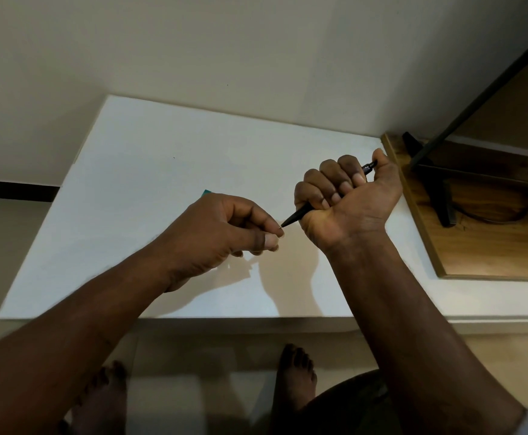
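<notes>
Inside tabletop (162, 146) edges, right hand (347, 199) clenches pen (297, 214); left hand (225, 227) pinches its tip.

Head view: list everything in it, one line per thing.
Slim black pen: one, black, in the right hand, tip at the left hand.
Small teal object: one, teal, on the tabletop behind the left hand.
Flat white tabletop: one, white, under both hands.
Brown wooden board: one, brown, at the tabletop's right end.
Black metal stand: one, black, on the board.
Bare feet: two, below the tabletop edge.
Left hand: one, pinches the pen tip.
Right hand: one, grips the pen.
</notes>
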A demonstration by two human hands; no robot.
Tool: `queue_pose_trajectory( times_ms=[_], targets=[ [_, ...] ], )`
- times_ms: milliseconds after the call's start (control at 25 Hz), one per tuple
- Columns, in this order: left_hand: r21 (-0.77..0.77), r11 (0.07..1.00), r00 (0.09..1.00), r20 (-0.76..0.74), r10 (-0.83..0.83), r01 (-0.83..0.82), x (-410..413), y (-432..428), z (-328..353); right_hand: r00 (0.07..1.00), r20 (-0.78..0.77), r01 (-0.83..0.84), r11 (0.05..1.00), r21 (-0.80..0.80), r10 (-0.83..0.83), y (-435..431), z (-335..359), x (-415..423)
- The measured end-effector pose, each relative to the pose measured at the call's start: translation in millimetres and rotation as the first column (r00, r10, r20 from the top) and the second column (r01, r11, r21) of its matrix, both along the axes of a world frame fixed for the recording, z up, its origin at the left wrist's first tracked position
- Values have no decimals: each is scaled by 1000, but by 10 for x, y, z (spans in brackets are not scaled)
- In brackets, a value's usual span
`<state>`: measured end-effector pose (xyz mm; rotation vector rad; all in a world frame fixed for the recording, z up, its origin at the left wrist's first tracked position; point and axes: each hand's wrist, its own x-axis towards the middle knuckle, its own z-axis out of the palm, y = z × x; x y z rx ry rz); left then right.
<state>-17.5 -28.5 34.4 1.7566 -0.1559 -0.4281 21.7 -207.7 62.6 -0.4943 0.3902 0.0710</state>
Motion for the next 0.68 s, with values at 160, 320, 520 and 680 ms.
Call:
queue_pose_trajectory(
  times_ms=[160,320,520,680],
  targets=[
    [-3,1000,1000,3,2,-2,0,-1,-1,1000,5,3,1000,-3,-3,-1,4,4],
    [-17,1000,1000,-4,11,-11,1,3,0,1000,-2,-3,1000,10,3,1,2,3],
    [-19,1000,1000,-7,18,-18,7,-5,-7,1000,14,-1,1000,17,1,1,-1,8],
    [-22,1000,1000,-7,16,-16,5,-7,-12,1000,14,-8,1000,9,7,4,-7,7]
  ],
)
